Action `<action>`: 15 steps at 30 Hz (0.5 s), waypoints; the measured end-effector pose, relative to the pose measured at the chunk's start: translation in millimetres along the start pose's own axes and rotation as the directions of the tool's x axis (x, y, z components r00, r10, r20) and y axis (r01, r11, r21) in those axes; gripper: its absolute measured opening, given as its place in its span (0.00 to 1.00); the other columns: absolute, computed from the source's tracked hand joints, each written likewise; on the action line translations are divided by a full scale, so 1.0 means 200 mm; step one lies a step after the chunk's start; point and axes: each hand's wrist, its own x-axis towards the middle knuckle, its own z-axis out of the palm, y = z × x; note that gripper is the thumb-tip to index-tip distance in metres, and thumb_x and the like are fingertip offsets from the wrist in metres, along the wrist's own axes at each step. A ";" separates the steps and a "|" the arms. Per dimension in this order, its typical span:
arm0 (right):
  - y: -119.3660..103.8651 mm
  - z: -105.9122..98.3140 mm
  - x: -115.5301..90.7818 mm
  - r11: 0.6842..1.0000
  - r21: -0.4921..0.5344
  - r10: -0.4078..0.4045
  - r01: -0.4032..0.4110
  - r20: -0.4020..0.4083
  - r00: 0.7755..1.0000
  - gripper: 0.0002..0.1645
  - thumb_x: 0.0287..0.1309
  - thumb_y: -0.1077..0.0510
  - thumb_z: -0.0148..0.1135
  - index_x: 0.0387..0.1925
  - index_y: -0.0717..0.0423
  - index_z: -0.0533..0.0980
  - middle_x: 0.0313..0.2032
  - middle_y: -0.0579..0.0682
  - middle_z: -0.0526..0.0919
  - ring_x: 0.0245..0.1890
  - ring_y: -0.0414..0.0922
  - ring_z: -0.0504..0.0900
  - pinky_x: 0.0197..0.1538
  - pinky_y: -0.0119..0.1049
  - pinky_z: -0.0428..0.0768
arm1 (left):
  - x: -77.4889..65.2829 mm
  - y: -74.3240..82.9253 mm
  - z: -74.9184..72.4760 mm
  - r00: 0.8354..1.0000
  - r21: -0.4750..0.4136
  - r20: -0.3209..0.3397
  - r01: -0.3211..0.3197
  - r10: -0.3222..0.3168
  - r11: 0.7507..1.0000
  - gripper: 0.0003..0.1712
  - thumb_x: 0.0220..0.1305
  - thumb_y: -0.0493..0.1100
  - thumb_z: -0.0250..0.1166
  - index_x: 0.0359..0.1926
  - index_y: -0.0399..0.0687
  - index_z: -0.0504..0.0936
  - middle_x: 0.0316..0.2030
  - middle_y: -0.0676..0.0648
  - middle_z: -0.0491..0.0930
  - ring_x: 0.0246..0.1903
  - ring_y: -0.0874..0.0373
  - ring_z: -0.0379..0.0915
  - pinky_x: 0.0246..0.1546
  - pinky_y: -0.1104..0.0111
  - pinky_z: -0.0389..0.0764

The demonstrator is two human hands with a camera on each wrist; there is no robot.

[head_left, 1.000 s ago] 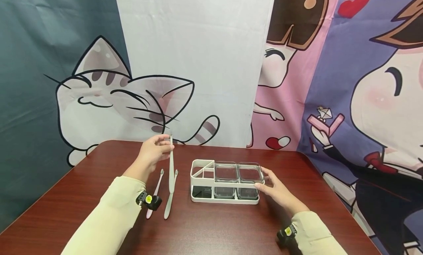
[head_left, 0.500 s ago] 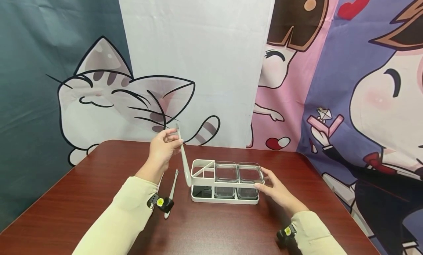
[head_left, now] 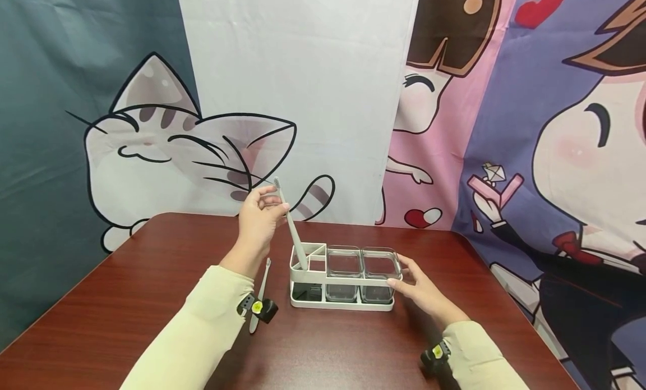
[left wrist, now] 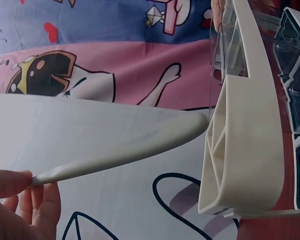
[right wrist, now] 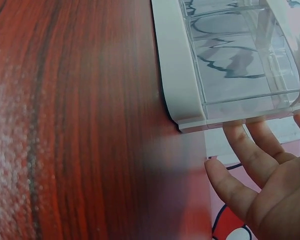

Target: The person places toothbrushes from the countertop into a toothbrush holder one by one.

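My left hand (head_left: 256, 224) pinches a pale grey toothbrush (head_left: 292, 230) near its neck, bristles up and handle slanting down to the right. The handle's end is at the divided left section of a white toothbrush holder (head_left: 309, 276). In the left wrist view, the toothbrush handle (left wrist: 135, 147) meets the rim of that section; whether it is inside, I cannot tell. My right hand (head_left: 421, 289) grips the holder's right end, thumb at the front. Fingertips (right wrist: 235, 131) touch its end in the right wrist view. Two clear cups (head_left: 345, 262) sit in the holder.
Another toothbrush (head_left: 266, 272) lies on the red-brown wooden table (head_left: 151, 300), left of the holder and partly behind my left wrist camera. A printed cloth backdrop (head_left: 303, 98) hangs behind the table's far edge.
My left hand has carried the toothbrush rightward and slightly up, bringing its handle from above the table to the holder's left section. The left arm now covers the pinkish toothbrush. My right hand stays put.
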 end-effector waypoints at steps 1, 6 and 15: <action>0.00 0.00 0.00 1.000 -0.001 -0.001 0.001 0.000 1.000 0.42 0.59 0.50 0.65 0.70 0.45 0.56 0.55 0.60 0.71 0.59 0.55 0.67 0.58 0.55 0.72 | 0.00 0.00 0.01 1.000 -0.005 -0.007 -0.013 0.013 1.000 0.28 0.57 0.23 0.62 0.58 0.38 0.70 0.37 0.45 0.73 0.27 0.65 0.74 0.29 0.73 0.81; 0.00 0.00 0.01 1.000 0.002 0.002 -0.002 -0.001 1.000 0.42 0.59 0.50 0.65 0.70 0.45 0.56 0.56 0.60 0.70 0.59 0.56 0.67 0.58 0.55 0.72 | -0.01 -0.02 0.05 0.996 -0.030 -0.031 -0.083 0.082 0.996 0.26 0.56 0.21 0.61 0.56 0.37 0.70 0.38 0.43 0.73 0.30 0.66 0.74 0.28 0.74 0.81; 0.00 0.00 0.00 1.000 0.000 -0.002 0.002 0.001 1.000 0.42 0.60 0.50 0.64 0.71 0.45 0.56 0.57 0.60 0.70 0.60 0.56 0.67 0.59 0.56 0.72 | -0.05 -0.08 0.11 0.983 0.028 -0.027 -0.181 0.182 0.983 0.24 0.55 0.21 0.62 0.53 0.34 0.72 0.35 0.46 0.75 0.32 0.65 0.73 0.29 0.76 0.80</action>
